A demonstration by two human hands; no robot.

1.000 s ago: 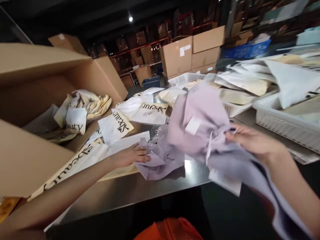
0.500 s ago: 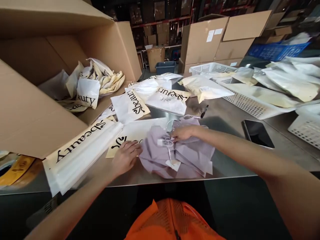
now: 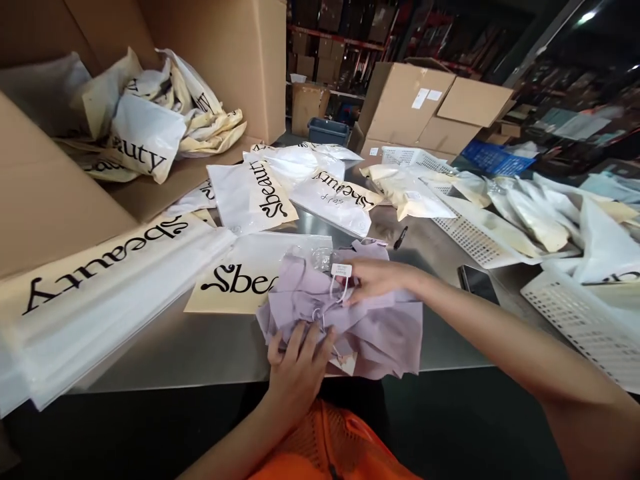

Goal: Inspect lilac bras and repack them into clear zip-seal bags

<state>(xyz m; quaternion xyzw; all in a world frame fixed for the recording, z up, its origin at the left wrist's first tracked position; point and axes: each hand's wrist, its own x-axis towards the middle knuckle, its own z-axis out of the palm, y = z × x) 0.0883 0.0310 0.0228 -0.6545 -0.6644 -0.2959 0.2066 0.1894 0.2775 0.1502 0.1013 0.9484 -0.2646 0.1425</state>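
Note:
A lilac garment (image 3: 387,333) lies bunched on the metal table's front edge. My left hand (image 3: 300,363) rests on its near left part, fingers spread over the cloth. Across the garment's upper part, my right hand (image 3: 375,277) has its fingers and thumb bent around a fold; the fingertips are partly hidden. A white label on a loop (image 3: 341,270) lies against the right hand's fingers. Between the hands a white cord shows, and a small card tag (image 3: 345,361) sticks out near the left fingertips. A printed mailing bag (image 3: 240,287) lies partly under the garment.
An open carton (image 3: 265,80) holding several printed bags stands at left, with a stack of flat bags (image 3: 120,287) before it. More filled bags (image 3: 330,200) lie behind the garment. At right are a marker (image 3: 401,237), a phone (image 3: 479,285) and white baskets (image 3: 470,233).
My left hand has moved right, from beside the garment onto it. My right hand stays at the garment's upper part, and the label now lies by its fingers. The camera view has shifted.

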